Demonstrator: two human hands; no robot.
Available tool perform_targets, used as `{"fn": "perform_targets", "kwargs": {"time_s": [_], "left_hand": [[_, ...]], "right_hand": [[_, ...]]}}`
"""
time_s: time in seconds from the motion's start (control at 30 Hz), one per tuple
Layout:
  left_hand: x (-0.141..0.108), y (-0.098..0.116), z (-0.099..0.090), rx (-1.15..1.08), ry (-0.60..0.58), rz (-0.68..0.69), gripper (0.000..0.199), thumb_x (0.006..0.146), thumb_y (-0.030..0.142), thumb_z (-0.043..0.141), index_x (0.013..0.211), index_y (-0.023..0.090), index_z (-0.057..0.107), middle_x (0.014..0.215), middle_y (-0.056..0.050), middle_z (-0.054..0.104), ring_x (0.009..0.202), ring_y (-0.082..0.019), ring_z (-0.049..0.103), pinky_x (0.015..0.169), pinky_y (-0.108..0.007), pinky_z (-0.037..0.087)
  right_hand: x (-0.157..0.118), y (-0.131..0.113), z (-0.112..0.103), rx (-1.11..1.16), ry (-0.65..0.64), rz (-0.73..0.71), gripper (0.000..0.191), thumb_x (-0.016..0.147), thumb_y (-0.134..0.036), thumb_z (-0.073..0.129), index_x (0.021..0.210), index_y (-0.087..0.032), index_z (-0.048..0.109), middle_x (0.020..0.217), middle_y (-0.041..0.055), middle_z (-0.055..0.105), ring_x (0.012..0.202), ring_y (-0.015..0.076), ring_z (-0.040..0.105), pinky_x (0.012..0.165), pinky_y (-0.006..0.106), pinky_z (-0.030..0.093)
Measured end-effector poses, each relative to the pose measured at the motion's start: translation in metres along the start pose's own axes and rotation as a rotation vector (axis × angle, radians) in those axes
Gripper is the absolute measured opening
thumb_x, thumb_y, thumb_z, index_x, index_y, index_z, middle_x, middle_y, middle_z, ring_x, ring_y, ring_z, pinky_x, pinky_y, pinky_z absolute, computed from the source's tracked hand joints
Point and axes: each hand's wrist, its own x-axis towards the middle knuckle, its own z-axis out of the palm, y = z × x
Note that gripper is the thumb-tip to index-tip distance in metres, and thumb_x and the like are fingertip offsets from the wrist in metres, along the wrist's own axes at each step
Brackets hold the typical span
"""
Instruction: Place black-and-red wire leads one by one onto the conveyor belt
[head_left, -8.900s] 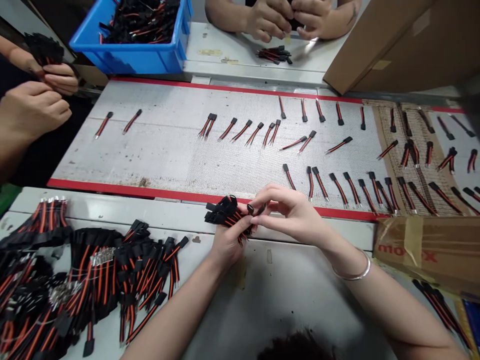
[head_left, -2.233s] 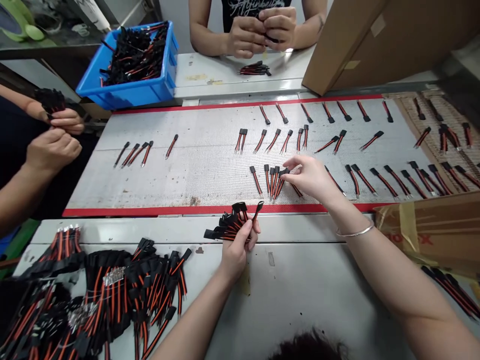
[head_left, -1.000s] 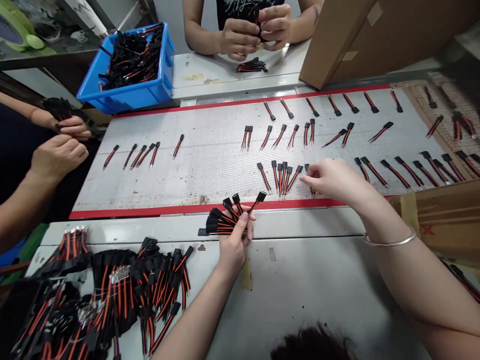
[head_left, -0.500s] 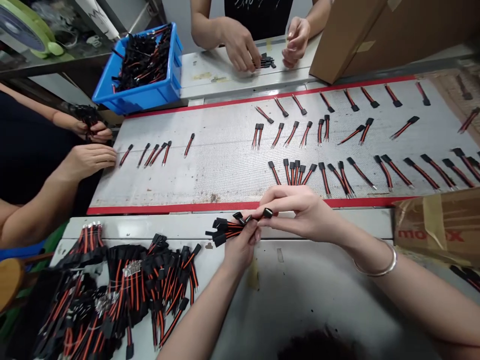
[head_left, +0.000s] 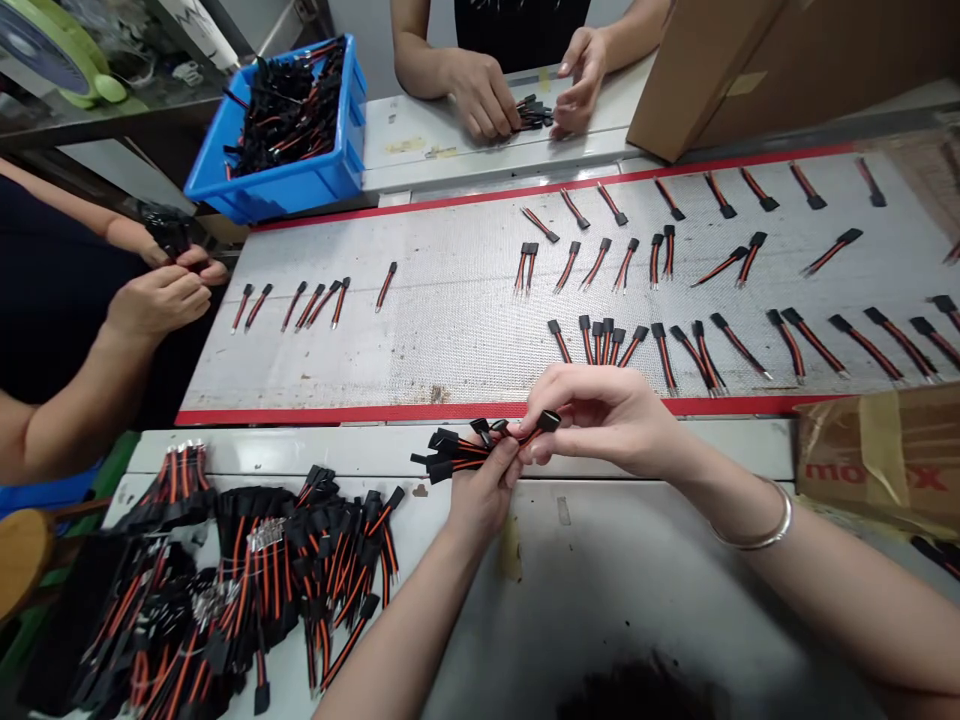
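The left grip (head_left: 484,490) is closed around a fanned bundle of black-connector leads with paired red and black wires (head_left: 457,455), while the right grip (head_left: 600,420) pinches one lead, with its small black plastic connector (head_left: 548,421) poking out past the fingertips. The two grips nearly touch, and the bundle is held over the near edge of the pale grey metal tabletop (head_left: 600,570). A thin silver bangle (head_left: 765,530) circles the right wrist.

Left of the grips, a large heap of similar black-and-orange-red wire leads (head_left: 262,570) lies on the tabletop. Just beyond them runs a perforated white conveyor belt with a red edge strip (head_left: 450,410), carrying separate red-and-black leads in loose rows (head_left: 615,345). To the right, a taped brown cardboard carton (head_left: 874,460) sits at the belt's edge.

Farther off, past the belt, a co-worker's hands (head_left: 525,95) work over a small cluster of leads (head_left: 534,113), beside a blue plastic crate (head_left: 300,185) filled with more leads. Another person's hands (head_left: 169,280) hold leads at the far left, and a large cardboard box (head_left: 720,70) stands at the far right.
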Motion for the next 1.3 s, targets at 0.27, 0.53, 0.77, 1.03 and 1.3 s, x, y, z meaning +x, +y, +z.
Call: {"fn": "perform_targets", "kwargs": {"time_s": [0.27,0.53,0.77,1.03,1.3], "left_hand": [[-0.001,-0.001,-0.001,0.033,0.013,-0.003,0.04,0.056,0.049,0.092,0.064,0.018,0.069,0.047,0.008,0.042,0.043,-0.004,0.031,0.043,-0.02,0.03],[-0.004,-0.014,-0.013,0.217,-0.03,0.045,0.035,0.074,0.05,0.082,0.067,0.018,0.069,0.061,0.001,0.053,0.056,-0.011,0.043,0.052,-0.026,0.035],[-0.007,-0.01,-0.011,0.234,-0.042,0.055,0.03,0.077,0.047,0.081,0.072,0.019,0.07,0.058,0.002,0.051,0.055,-0.012,0.043,0.054,-0.027,0.037],[-0.006,-0.006,-0.002,0.117,0.027,-0.044,0.033,0.065,0.048,0.085,0.073,0.018,0.072,0.063,0.001,0.058,0.058,-0.01,0.044,0.052,-0.024,0.036],[-0.003,-0.003,-0.008,0.192,-0.217,-0.176,0.032,0.067,0.048,0.084,0.073,0.017,0.077,0.052,0.003,0.046,0.052,-0.01,0.038,0.049,-0.025,0.03]], "right_hand": [[0.001,0.004,0.001,-0.199,0.013,-0.055,0.027,0.075,-0.026,0.088,0.098,-0.019,0.074,0.094,0.0048,0.068,0.075,0.0131,0.062,0.065,0.027,0.058],[-0.006,0.004,0.025,-0.39,0.235,-0.173,0.006,0.083,-0.018,0.08,0.087,-0.021,0.077,0.082,0.0043,0.072,0.07,0.0134,0.064,0.06,0.026,0.056],[-0.007,0.001,0.028,-0.424,0.271,-0.213,0.007,0.084,-0.016,0.078,0.088,-0.021,0.078,0.083,0.0051,0.074,0.068,0.0138,0.065,0.056,0.027,0.056],[-0.004,0.002,0.017,-0.344,0.124,-0.069,0.016,0.08,-0.015,0.081,0.094,-0.021,0.079,0.09,0.0036,0.07,0.08,0.0144,0.065,0.069,0.028,0.055],[-0.006,0.012,0.011,-0.336,0.054,-0.071,0.016,0.082,-0.017,0.079,0.095,-0.024,0.079,0.094,0.0051,0.068,0.086,0.0173,0.066,0.07,0.031,0.056]]}}
